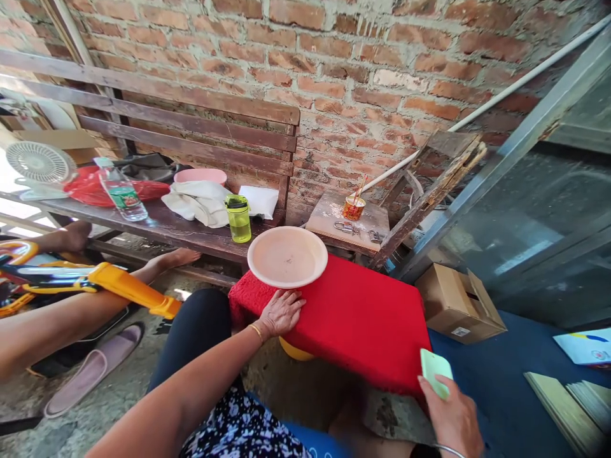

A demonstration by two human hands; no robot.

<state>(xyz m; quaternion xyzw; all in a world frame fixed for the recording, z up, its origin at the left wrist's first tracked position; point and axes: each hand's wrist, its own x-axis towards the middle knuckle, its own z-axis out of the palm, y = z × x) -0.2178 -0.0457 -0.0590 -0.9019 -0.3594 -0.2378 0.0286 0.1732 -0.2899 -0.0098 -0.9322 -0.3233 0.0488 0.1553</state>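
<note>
My left hand (283,313) lies flat on the red cloth (363,312), its fingers stretched out just below the rim of a pale pink basin (287,257). I cannot tell whether the fingertips touch that rim. The basin stands on the far left corner of the cloth-covered table, with a few small dark specks inside. At the lower right, my right hand (453,413) is closed around a flat, pale green object (435,372) with rounded corners; its kind is unclear. This hand is beside the table's near right corner.
A wooden bench (191,236) at the left carries a green bottle (238,219), a clear water bottle (124,191), a white cloth (198,202) and a fan (41,162). Behind the table, a small stand (329,219) holds a patterned tin (354,208). A cardboard box (456,305) sits right. Another person's legs (71,318) are left.
</note>
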